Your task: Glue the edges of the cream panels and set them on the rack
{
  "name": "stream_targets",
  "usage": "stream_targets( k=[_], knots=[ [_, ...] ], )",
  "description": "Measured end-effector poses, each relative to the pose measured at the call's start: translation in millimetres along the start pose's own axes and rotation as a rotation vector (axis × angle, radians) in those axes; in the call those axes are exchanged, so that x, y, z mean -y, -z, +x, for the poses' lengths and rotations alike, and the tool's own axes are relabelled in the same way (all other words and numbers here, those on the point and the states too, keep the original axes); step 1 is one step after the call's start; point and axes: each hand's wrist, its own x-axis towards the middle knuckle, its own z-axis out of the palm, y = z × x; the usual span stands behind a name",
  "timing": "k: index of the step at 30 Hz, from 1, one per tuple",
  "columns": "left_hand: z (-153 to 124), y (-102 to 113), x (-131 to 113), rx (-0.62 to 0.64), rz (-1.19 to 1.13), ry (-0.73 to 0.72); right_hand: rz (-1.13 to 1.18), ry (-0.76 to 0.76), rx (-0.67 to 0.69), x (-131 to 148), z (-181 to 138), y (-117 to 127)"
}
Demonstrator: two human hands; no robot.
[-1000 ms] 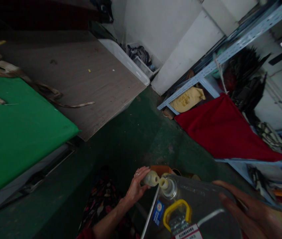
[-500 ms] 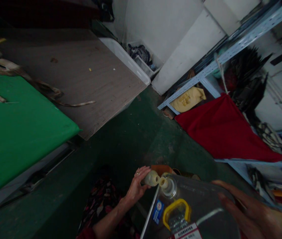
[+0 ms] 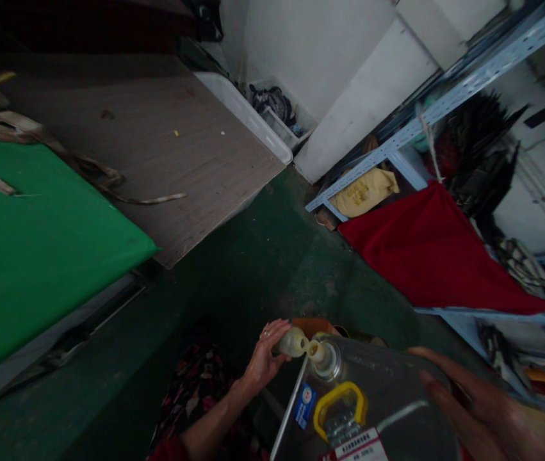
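A large clear plastic jug [image 3: 387, 397] with a yellow handle [image 3: 338, 403] lies tilted at the bottom of the view, its spout [image 3: 317, 350] pointing up-left. My left hand [image 3: 265, 358] is closed round a small pale bottle [image 3: 292, 342] whose mouth meets the jug's spout. My right hand [image 3: 478, 410] rests flat with fingers spread on the jug's right side, holding it up. An orange-brown container [image 3: 313, 325] shows just behind the bottle.
A table with a green cloth [image 3: 36, 243] and bare wood top [image 3: 166, 147] stands at left, dried strips [image 3: 104, 179] lying on it. White bins [image 3: 262, 121] sit by the wall. Blue metal shelving [image 3: 397, 141] with a red cloth [image 3: 426, 250] fills the right. The floor is dark green.
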Motion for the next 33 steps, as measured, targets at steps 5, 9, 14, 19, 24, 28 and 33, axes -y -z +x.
stream_targets(
  k=[5, 9, 14, 19, 24, 28, 33],
  knots=[
    [2.1, -0.8, 4.4, -0.011, -0.001, -0.016, -0.007, -0.015, -0.058, 4.0, -2.9, -4.0],
    [1.0, 0.4, 4.0, 0.004, -0.003, -0.026, -0.016, -0.071, -0.029, 6.3, -2.7, -3.3],
    [-1.3, 0.6, 2.7, 0.013, -0.006, 0.001, -0.01, -0.047, -0.035, 3.6, -2.4, -1.1],
    [-0.6, -0.1, 4.4, 0.003, -0.003, 0.013, -0.053, 0.057, -0.009, -8.0, -1.0, -0.8],
    [0.7, 0.1, 3.7, 0.012, -0.005, 0.011, -0.062, -0.005, -0.058, 2.6, -5.0, -2.9],
    [0.7, 0.0, 3.4, 0.012, 0.007, 0.013, -0.019, -0.03, -0.085, 16.8, -8.8, -4.1],
    [0.2, 0.0, 4.5, 0.008, 0.008, -0.013, 0.006, -0.01, -0.082, 16.4, -8.8, -4.4]
  ],
)
